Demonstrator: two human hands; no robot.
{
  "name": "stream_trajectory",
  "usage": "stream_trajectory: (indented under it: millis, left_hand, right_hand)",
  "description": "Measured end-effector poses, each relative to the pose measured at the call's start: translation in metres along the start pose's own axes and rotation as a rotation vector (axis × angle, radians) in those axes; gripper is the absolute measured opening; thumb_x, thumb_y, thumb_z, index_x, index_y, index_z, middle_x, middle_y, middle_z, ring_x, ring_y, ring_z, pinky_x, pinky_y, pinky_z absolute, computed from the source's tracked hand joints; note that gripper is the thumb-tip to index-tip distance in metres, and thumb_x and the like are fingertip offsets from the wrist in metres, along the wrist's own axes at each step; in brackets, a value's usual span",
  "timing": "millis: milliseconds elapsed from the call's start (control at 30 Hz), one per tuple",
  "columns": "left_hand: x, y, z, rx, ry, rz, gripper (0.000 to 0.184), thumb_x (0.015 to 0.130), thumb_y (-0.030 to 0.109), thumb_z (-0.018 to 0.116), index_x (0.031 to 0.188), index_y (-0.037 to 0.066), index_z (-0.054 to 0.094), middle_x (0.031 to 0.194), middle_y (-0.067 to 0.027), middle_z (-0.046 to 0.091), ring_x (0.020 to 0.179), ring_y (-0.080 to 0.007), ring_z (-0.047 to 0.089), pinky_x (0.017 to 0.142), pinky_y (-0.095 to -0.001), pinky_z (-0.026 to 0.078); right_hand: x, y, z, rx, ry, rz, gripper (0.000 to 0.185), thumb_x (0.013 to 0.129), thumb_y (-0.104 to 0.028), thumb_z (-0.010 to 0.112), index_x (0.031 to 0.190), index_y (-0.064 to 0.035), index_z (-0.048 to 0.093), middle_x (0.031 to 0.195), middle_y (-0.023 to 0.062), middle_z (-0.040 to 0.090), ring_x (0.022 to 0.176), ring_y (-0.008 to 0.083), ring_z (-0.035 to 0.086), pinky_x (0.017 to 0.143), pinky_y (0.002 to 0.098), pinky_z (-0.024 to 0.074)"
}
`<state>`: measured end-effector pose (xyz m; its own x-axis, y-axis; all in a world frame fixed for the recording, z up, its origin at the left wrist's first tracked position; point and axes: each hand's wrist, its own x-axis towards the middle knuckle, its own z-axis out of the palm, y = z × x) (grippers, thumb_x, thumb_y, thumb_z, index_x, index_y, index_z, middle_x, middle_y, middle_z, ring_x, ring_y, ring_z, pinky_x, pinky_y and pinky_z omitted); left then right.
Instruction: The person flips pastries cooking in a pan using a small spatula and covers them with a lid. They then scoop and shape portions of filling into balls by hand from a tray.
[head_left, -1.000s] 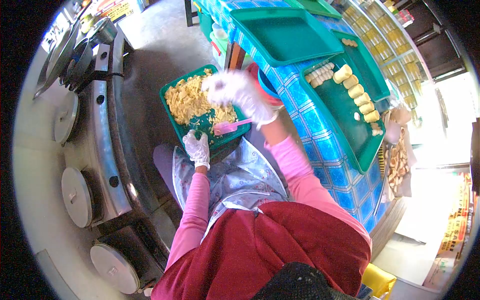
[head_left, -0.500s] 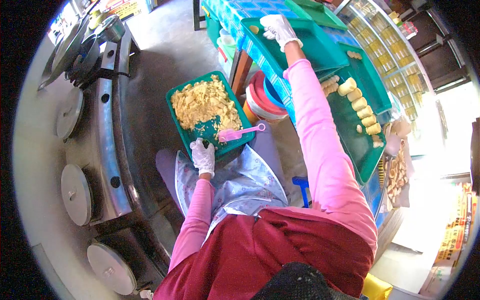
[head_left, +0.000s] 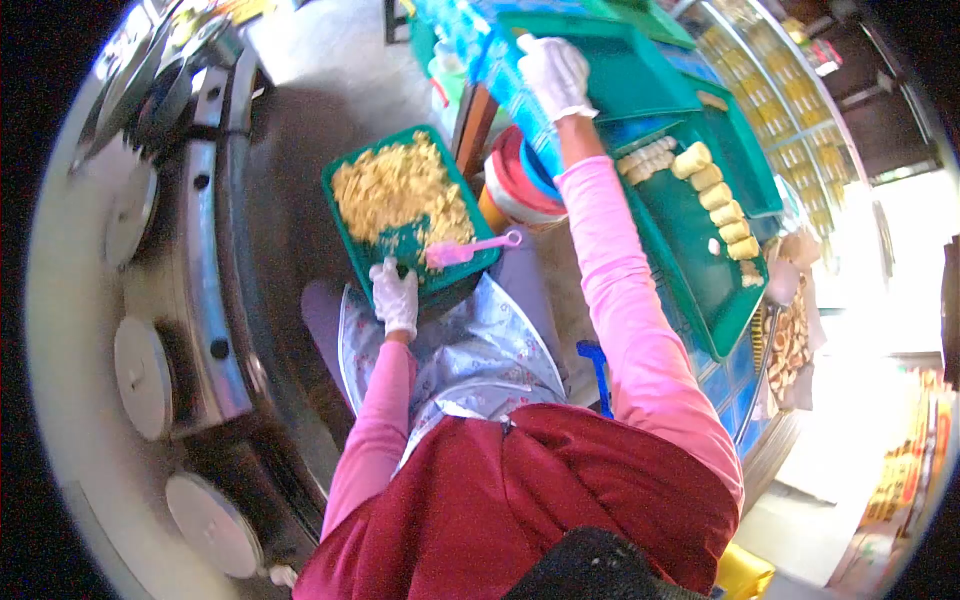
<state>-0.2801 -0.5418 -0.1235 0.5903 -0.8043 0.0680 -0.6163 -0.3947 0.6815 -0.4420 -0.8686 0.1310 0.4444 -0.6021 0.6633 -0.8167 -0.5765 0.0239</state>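
Observation:
My left hand [head_left: 395, 298], in a white glove, is closed on the near rim of a green tray [head_left: 343, 235] at my lap. Crumbly yellow dough [head_left: 395, 185] fills much of this tray, and a pink plastic scoop [head_left: 460, 250] lies across its right side. My right hand [head_left: 555, 78], also gloved, reaches to the left end of another green tray [head_left: 640, 75] on the table. Its fingers are drawn together at the tray's rim; whatever is under the fingertips is hidden.
On the right, a long green tray [head_left: 695, 285] holds yellow dough cylinders [head_left: 712, 195] and small pale pieces [head_left: 650, 160]. A red-lidded bucket [head_left: 510, 180] stands below the blue table cover [head_left: 735, 385]. A stove [head_left: 205, 270] with pot lids runs along the left.
My right hand has shifted slightly down, and its fingertips now cover the spot near the small pale round piece. My left hand stays at the tray's rim. The whole view has shifted a little.

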Motion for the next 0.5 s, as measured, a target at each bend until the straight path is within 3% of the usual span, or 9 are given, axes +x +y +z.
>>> stream_trajectory:
  millis: [100,167,200,233,267,300,367,433,500]
  left_hand:
    - [-0.002,-0.004,-0.003,0.041,-0.015,-0.02,0.036,0.078,0.019,0.072,0.108,0.004,0.06,0.106,-0.0235,0.056,0.092,-0.0415,0.062,0.078,-0.0487,0.051]
    - [-0.002,-0.021,0.011,0.01,0.061,0.065,0.038,0.077,0.02,0.073,0.11,0.004,0.06,0.103,-0.0224,0.057,0.094,-0.0406,0.062,0.08,-0.0485,0.051]
    - [-0.001,-0.021,0.011,-0.014,0.061,0.044,0.038,0.077,0.019,0.073,0.11,0.004,0.06,0.103,-0.0223,0.058,0.094,-0.0404,0.062,0.08,-0.0482,0.051]
    - [-0.001,-0.019,0.012,-0.041,0.058,0.027,0.039,0.077,0.018,0.073,0.111,0.004,0.06,0.103,-0.0223,0.058,0.094,-0.0402,0.062,0.081,-0.048,0.051]
    - [0.001,-0.017,0.013,-0.07,0.054,0.013,0.04,0.077,0.018,0.073,0.112,0.004,0.06,0.103,-0.0223,0.058,0.095,-0.0401,0.061,0.081,-0.0477,0.051]
    - [0.005,-0.014,0.015,-0.124,0.084,0.09,0.04,0.077,0.017,0.074,0.113,0.004,0.06,0.104,-0.0221,0.058,0.095,-0.04,0.061,0.081,-0.0472,0.051]
    - [0.02,-0.005,0.019,-0.235,0.146,0.25,0.042,0.076,0.014,0.074,0.114,0.004,0.06,0.106,-0.0218,0.059,0.095,-0.04,0.061,0.081,-0.0462,0.051]
    - [0.037,0.01,0.018,-0.193,-0.003,0.253,0.044,0.075,0.012,0.074,0.116,0.004,0.061,0.108,-0.0218,0.059,0.098,-0.04,0.061,0.082,-0.0452,0.051]
    - [0.052,0.016,0.031,-0.216,0.033,0.339,0.044,0.073,0.012,0.075,0.114,0.004,0.062,0.106,-0.0224,0.06,0.097,-0.0402,0.061,0.081,-0.0458,0.051]
  right_hand:
    - [-0.007,-0.003,-0.003,0.021,0.041,-0.064,0.02,0.08,-0.024,0.058,0.09,-0.0087,0.065,0.078,0.0184,0.065,0.077,0.0377,0.065,0.066,0.0509,0.0496]
    - [-0.009,-0.071,-0.069,-0.125,-0.057,0.193,0.032,0.077,-0.022,0.073,0.104,-0.0042,0.071,0.119,0.0187,0.066,0.104,0.0332,0.063,0.087,0.0422,0.0502]
    - [-0.022,-0.061,-0.044,-0.183,0.234,-0.181,0.016,0.083,-0.023,0.057,0.088,-0.0085,0.063,0.078,0.0159,0.063,0.073,0.0362,0.063,0.064,0.0496,0.0488]
    - [-0.047,-0.077,-0.039,-0.123,0.006,-0.174,0.012,0.086,-0.021,0.056,0.086,-0.0092,0.061,0.078,0.0135,0.06,0.069,0.0327,0.061,0.063,0.0447,0.0484]
    - [-0.073,-0.09,-0.028,0.098,-0.026,-0.311,0.01,0.087,-0.018,0.055,0.085,-0.0099,0.061,0.077,0.0138,0.061,0.068,0.0299,0.062,0.061,0.0407,0.0479]
    - [-0.106,-0.105,-0.019,-0.086,-0.2,-0.475,0.012,0.081,-0.017,0.059,0.083,-0.0073,0.065,0.077,0.0111,0.064,0.066,0.0248,0.067,0.053,0.0409,0.0514]
    - [-0.193,-0.124,0.003,0.017,-0.366,-0.564,0.005,0.077,-0.016,0.059,0.076,-0.0132,0.063,0.072,0.0073,0.063,0.063,0.0255,0.062,0.058,0.0422,0.0449]
    - [-0.251,-0.121,0.026,0.22,-0.532,-0.453,0.01,0.075,-0.02,0.06,0.067,-0.0143,0.062,0.065,0.0085,0.061,0.064,0.0291,0.06,0.061,0.0469,0.0418]
    - [-0.273,-0.119,0.039,0.285,-0.527,-0.384,0.014,0.08,-0.019,0.059,0.07,-0.0115,0.063,0.064,0.0115,0.062,0.063,0.0321,0.062,0.06,0.0493,0.0446]
